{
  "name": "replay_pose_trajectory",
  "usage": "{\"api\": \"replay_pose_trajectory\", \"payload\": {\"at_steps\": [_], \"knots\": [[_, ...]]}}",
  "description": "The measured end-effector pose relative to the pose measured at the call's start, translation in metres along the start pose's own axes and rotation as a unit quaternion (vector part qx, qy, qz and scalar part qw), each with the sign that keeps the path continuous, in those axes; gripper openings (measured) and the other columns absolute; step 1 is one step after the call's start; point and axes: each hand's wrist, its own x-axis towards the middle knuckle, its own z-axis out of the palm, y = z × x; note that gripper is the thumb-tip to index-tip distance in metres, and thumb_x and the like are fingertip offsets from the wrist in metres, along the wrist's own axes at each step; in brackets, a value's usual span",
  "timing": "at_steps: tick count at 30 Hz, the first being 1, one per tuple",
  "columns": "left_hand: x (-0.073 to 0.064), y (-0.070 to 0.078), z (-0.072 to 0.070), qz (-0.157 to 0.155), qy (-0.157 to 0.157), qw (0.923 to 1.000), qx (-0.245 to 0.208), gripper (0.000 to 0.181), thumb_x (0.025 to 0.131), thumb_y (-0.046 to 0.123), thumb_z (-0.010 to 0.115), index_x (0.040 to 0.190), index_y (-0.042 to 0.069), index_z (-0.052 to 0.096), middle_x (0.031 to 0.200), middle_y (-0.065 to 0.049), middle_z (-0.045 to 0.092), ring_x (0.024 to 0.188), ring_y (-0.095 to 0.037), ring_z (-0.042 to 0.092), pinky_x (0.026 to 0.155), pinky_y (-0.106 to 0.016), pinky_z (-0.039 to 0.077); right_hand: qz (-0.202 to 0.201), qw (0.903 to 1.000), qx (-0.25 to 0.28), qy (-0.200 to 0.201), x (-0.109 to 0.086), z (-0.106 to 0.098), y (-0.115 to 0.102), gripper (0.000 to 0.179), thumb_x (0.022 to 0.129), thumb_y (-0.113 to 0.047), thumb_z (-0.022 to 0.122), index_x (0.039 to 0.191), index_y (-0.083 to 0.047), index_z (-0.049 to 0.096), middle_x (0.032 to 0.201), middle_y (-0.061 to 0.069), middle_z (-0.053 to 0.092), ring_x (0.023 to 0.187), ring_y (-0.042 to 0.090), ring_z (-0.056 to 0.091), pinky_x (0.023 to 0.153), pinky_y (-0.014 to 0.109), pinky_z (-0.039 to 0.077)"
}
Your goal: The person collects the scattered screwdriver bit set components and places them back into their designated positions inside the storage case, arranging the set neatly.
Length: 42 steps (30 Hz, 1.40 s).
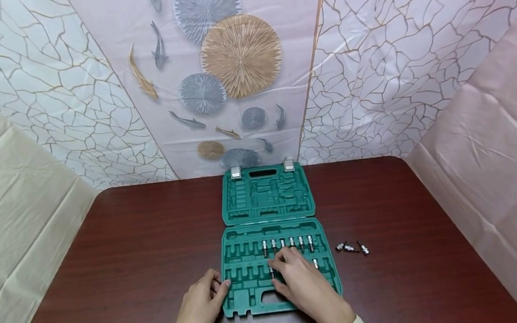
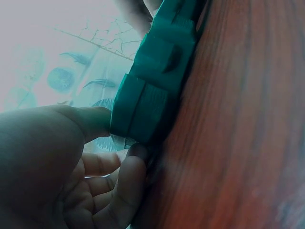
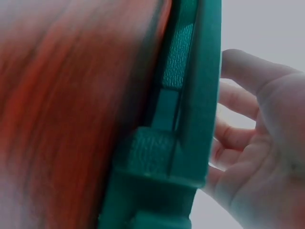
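A green tool case point(image 1: 248, 306) lies unfolded on the table, its lower half nearest the person. My left hand point(image 1: 201, 300) grips the left front edge of that half, thumb on the rim; the left wrist view shows the fingers point(image 2: 136, 179) curled against its side. Over the lower slot row, my right hand point(image 1: 303, 283) pinches a bit socket point(image 1: 272, 271) between thumb and fingers, at a slot. A row of silver bit sockets point(image 1: 311, 243) sits in the upper slots, partly hidden by this hand. Another bit socket point(image 1: 315, 263) shows just right of the hand.
Loose bit sockets point(image 1: 350, 248) lie on the dark red table point(image 1: 154, 232) right of the case. The case's lid half point(image 1: 267, 212), with bare moulded recesses and two latches point(image 1: 288, 165), lies toward the patterned backdrop point(image 1: 246, 126).
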Motion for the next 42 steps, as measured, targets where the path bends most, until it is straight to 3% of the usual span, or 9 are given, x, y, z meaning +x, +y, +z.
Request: {"api": "replay_pose_trajectory", "payload": {"at_steps": [3, 6, 11, 14, 19, 25, 29, 34, 42], "knots": [[0.001, 0.000, 0.000, -0.001, -0.001, 1.0000, -0.001, 0.027, 0.107, 0.038, 0.065, 0.106, 0.011, 0.064, 0.082, 0.004, 0.060, 0.067, -0.011, 0.058, 0.060, -0.032, 0.046, 0.012, 0.9999, -0.002, -0.004, 0.000, -0.001, -0.002, 0.034, 0.098, -0.021, 0.080, 0.129, -0.010, 0.075, 0.114, 0.001, 0.061, 0.106, 0.020, 0.062, 0.083, 0.038, 0.058], [0.001, 0.001, 0.001, 0.002, -0.003, 1.0000, -0.004, 0.027, 0.107, 0.038, 0.064, 0.107, 0.011, 0.064, 0.083, 0.004, 0.060, 0.068, -0.011, 0.058, 0.060, -0.031, 0.046, 0.028, 0.9993, -0.024, -0.003, -0.002, -0.001, -0.004, 0.035, 0.097, -0.024, 0.080, 0.130, -0.014, 0.076, 0.113, 0.000, 0.062, 0.104, 0.020, 0.061, 0.074, 0.039, 0.057], [0.001, 0.001, 0.002, -0.001, -0.001, 1.0000, -0.004, 0.026, 0.107, 0.036, 0.065, 0.107, 0.011, 0.064, 0.082, 0.004, 0.060, 0.068, -0.011, 0.058, 0.061, -0.032, 0.046, 0.032, 0.9951, -0.092, 0.017, -0.004, 0.001, -0.008, 0.036, 0.096, -0.031, 0.081, 0.131, -0.022, 0.077, 0.110, -0.001, 0.060, 0.097, 0.018, 0.054, 0.059, 0.034, 0.045], [0.001, 0.001, 0.001, -0.005, -0.001, 1.0000, -0.003, 0.025, 0.107, 0.036, 0.065, 0.106, 0.011, 0.064, 0.082, 0.004, 0.060, 0.068, -0.011, 0.058, 0.060, -0.032, 0.046, 0.023, 0.9902, -0.134, 0.029, -0.006, 0.004, -0.013, 0.036, 0.096, -0.032, 0.080, 0.131, -0.023, 0.076, 0.110, 0.001, 0.058, 0.096, 0.020, 0.053, 0.057, 0.034, 0.042], [0.000, 0.001, 0.000, -0.004, 0.002, 1.0000, -0.003, 0.026, 0.107, 0.036, 0.065, 0.105, 0.011, 0.064, 0.082, 0.003, 0.060, 0.067, -0.012, 0.058, 0.060, -0.031, 0.046, 0.026, 0.9856, -0.167, 0.004, -0.008, 0.007, -0.023, 0.039, 0.100, -0.028, 0.075, 0.138, -0.017, 0.071, 0.113, 0.008, 0.054, 0.095, 0.022, 0.048, 0.061, 0.036, 0.042], [0.000, 0.001, 0.001, -0.002, 0.005, 1.0000, 0.005, 0.025, 0.107, 0.036, 0.065, 0.104, 0.011, 0.063, 0.081, 0.004, 0.060, 0.065, -0.012, 0.057, 0.059, -0.031, 0.045, 0.033, 0.9907, -0.126, -0.040, -0.015, 0.005, -0.022, 0.054, 0.103, -0.041, 0.070, 0.149, -0.013, 0.061, 0.131, 0.011, 0.052, 0.108, 0.026, 0.047, 0.081, 0.043, 0.047], [0.000, 0.002, 0.002, 0.002, 0.005, 1.0000, 0.008, 0.025, 0.107, 0.037, 0.065, 0.104, 0.012, 0.063, 0.081, 0.005, 0.060, 0.065, -0.012, 0.056, 0.059, -0.031, 0.044, 0.036, 0.9985, -0.040, -0.001, -0.020, -0.001, -0.009, 0.055, 0.103, -0.035, 0.072, 0.149, -0.009, 0.060, 0.130, 0.011, 0.054, 0.111, 0.025, 0.050, 0.087, 0.043, 0.049], [-0.001, 0.003, 0.001, 0.003, 0.003, 1.0000, 0.007, 0.024, 0.107, 0.035, 0.065, 0.103, 0.012, 0.063, 0.080, 0.004, 0.059, 0.064, -0.012, 0.056, 0.058, -0.031, 0.044, 0.053, 0.9951, 0.021, 0.081, -0.026, -0.020, 0.015, 0.048, 0.097, -0.021, 0.080, 0.140, -0.005, 0.066, 0.115, 0.007, 0.061, 0.106, 0.024, 0.057, 0.090, 0.045, 0.052], [-0.002, 0.002, 0.001, -0.006, 0.001, 0.9999, 0.010, 0.026, 0.107, 0.038, 0.065, 0.103, 0.012, 0.063, 0.080, 0.004, 0.059, 0.065, -0.013, 0.055, 0.059, -0.032, 0.042, 0.142, 0.9875, 0.046, 0.050, -0.042, -0.050, 0.062, 0.051, 0.095, -0.014, 0.081, 0.142, -0.004, 0.064, 0.114, 0.009, 0.064, 0.103, 0.024, 0.061, 0.084, 0.045, 0.054]]}}
